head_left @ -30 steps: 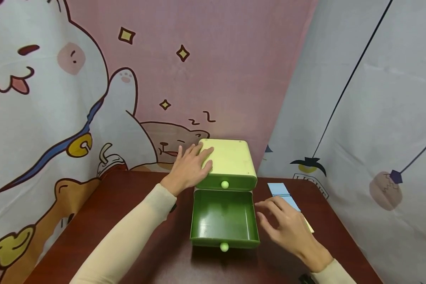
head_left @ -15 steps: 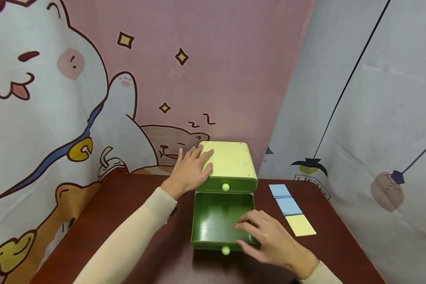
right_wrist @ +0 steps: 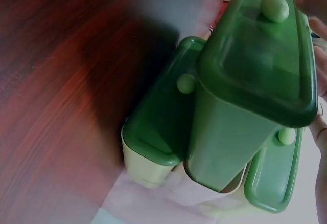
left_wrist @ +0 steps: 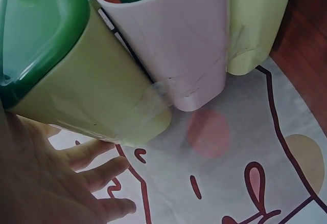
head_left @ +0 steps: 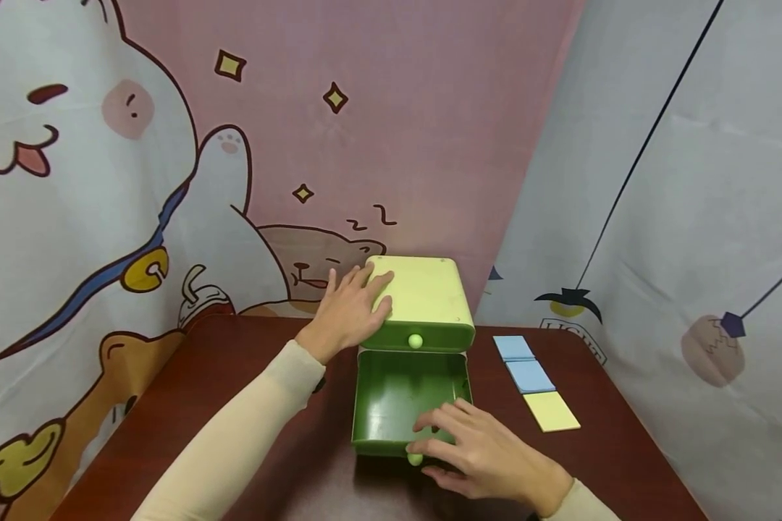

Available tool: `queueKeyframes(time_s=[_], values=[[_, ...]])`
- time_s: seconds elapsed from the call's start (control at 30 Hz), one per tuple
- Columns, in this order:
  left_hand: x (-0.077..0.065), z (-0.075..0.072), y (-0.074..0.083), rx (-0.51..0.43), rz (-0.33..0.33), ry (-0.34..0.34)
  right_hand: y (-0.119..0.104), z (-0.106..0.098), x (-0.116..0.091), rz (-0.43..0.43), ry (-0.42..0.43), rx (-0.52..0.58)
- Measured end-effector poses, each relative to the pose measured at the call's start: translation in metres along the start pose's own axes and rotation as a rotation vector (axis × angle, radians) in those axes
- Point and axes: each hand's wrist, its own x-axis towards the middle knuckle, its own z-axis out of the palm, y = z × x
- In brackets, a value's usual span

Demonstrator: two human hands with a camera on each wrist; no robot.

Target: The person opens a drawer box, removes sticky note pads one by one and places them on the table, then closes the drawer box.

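Observation:
A small drawer cabinet (head_left: 423,289) with a pale yellow top stands on the table. Its green middle drawer (head_left: 391,405) is pulled out, and no contents show in its visible part. My left hand (head_left: 345,311) rests spread on the left edge of the cabinet's top. Over the drawer's front right corner is my right hand (head_left: 482,456), fingers loosely bent near the round knob (head_left: 415,459). In the right wrist view a fingertip (right_wrist: 301,1) is at the rim of the drawer front (right_wrist: 255,50); whether it touches is hard to tell. The upper and lower drawers are shut.
Two square blue pads (head_left: 530,377) and a yellow pad (head_left: 552,412), like sticky notes, lie in a row right of the cabinet on the dark red table (head_left: 274,434). A cartoon-printed cloth (head_left: 430,145) hangs behind.
My right hand has moved left and toward me, from beside the open drawer to its front by the knob, uncovering the pads. My left hand stays on the cabinet.

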Motion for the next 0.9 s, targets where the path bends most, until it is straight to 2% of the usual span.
queueKeyframes(time_s=[0.3, 0.5, 0.9], values=[[-0.0006, -0.0012, -0.0008, -0.011, 0.006, 0.011, -0.0057, 0.0015, 0.0039, -0.118, -0.078, -0.102], [-0.0010, 0.0004, -0.0005, -0.025, 0.002, 0.010, -0.0077, 0.0031, 0.0059, -0.183, -0.075, -0.172], [-0.0018, 0.0011, -0.0007, -0.021, -0.001, 0.000, -0.0100, 0.0070, 0.0008, -0.203, -0.115, -0.257]])
